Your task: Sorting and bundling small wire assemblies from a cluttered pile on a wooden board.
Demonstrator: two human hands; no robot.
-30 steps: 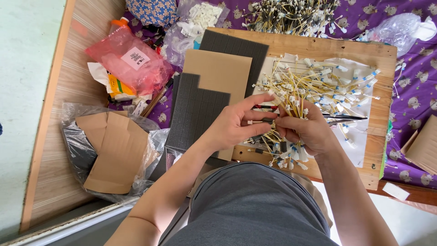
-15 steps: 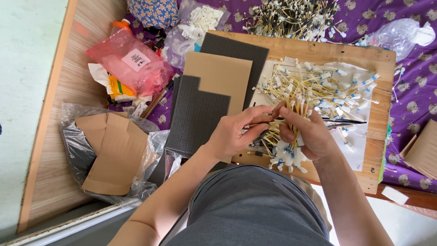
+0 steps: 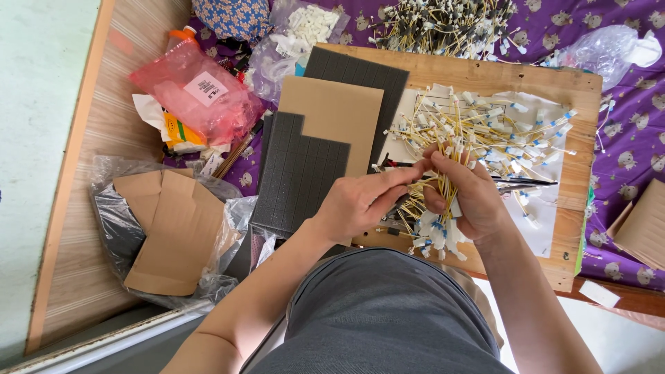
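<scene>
While our right hand clamps a bundle of yellow wires above the wooden board, our left hand reaches in half open, fingertips touching the strands. We should keep the ends level. Loose wires crowd behind; foam sheets lie left.

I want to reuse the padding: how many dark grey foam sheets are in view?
2. One dark foam sheet lies at the wooden board's left edge beside the left hand; another foam sheet lies behind, partly under a brown cardboard sheet. More may be hidden beneath.
</scene>
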